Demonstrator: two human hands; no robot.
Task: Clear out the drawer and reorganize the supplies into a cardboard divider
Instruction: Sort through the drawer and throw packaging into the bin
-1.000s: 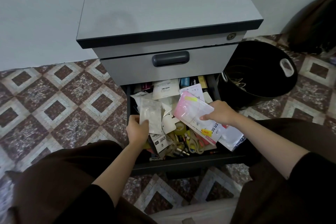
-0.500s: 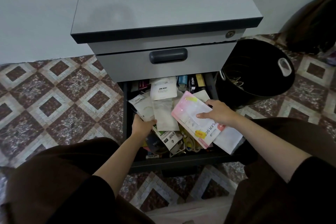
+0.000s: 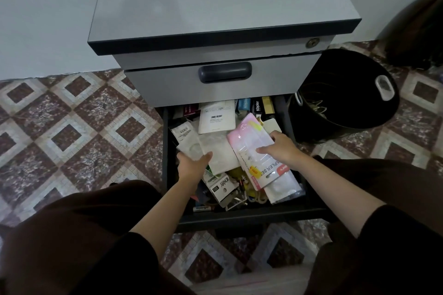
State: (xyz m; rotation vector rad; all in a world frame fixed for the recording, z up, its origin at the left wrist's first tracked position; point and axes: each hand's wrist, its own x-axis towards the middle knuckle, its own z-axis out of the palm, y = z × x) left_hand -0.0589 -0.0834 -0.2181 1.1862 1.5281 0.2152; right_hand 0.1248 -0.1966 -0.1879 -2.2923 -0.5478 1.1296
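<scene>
Both of your hands reach into the open lower drawer (image 3: 239,217) of the grey cabinet (image 3: 215,2), which stands on the patterned tile floor (image 3: 72,127). Your left hand (image 3: 191,166) is at the drawer's left side and grasps a small stack of translucent packets (image 3: 191,148), thumb on top and fingers curled beneath. Your right hand (image 3: 279,148) is towards the right side and grips the pink stapler-set pack (image 3: 254,148), with the thumb pressed on its face and the fingers wrapped round its far edge. The pack lies tilted across the heap, its printed end pointing towards you and overlapping a white padded pouch (image 3: 282,189) below it. Between the two hands a second pale pouch (image 3: 223,153) lies flat, and behind it a white pouch with a barcode (image 3: 217,116) rests against the back of the drawer. Two boxes marked "stapler" (image 3: 257,105) stand upright along the rear wall, partly hidden under the closed upper drawer, whose dark handle (image 3: 224,72) faces you. Nearer the front edge, a card marked "g.soft" (image 3: 223,185) and a tangle of small yellow and metal items lie loose; their kinds cannot be told. To the right of the cabinet, just beside it, a black bucket (image 3: 347,103) sits on the floor
</scene>
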